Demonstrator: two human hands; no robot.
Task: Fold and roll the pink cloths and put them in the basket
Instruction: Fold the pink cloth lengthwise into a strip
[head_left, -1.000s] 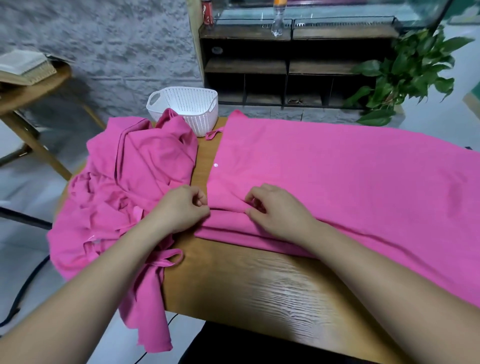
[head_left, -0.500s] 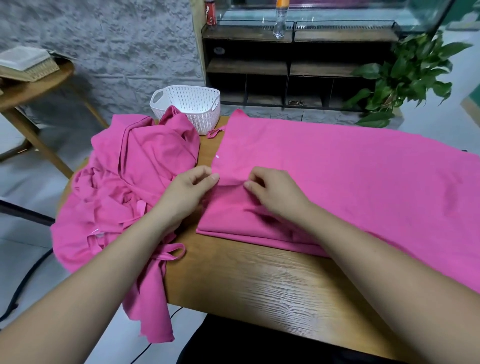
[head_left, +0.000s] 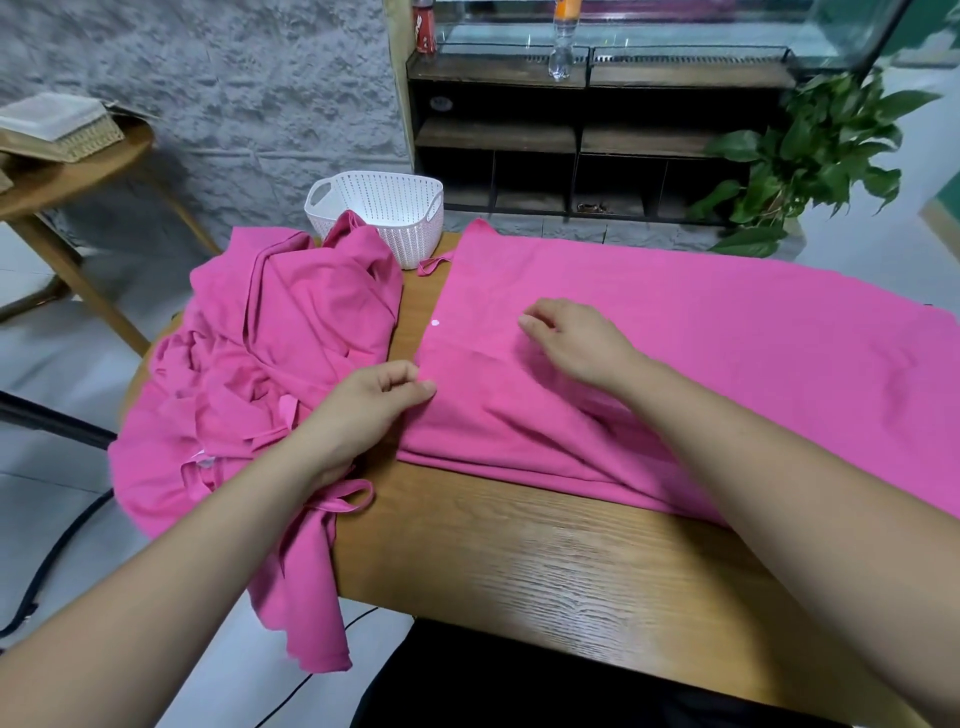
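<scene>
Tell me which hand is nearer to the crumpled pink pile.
Left. The left hand sits at the right edge of the crumpled pile, pinching the left edge of the spread cloth. The right hand lies farther right, resting on that spread cloth, apart from the pile.

Right edge cuts spread cloth (head_left: 675, 322); bottle (head_left: 562, 49) top cropped.

Pink cloths (head_left: 675, 332), white perforated basket (head_left: 387, 208), wood-grain table (head_left: 545, 566)

We see through a single wide-angle camera worn on the head, facing forward and down from close above the wooden surface (head_left: 545, 561), so near that the spread pink cloth (head_left: 701, 332) fills the frame's middle and right, with the shelf (head_left: 571, 140) and grey wall (head_left: 234, 78) beyond.
</scene>
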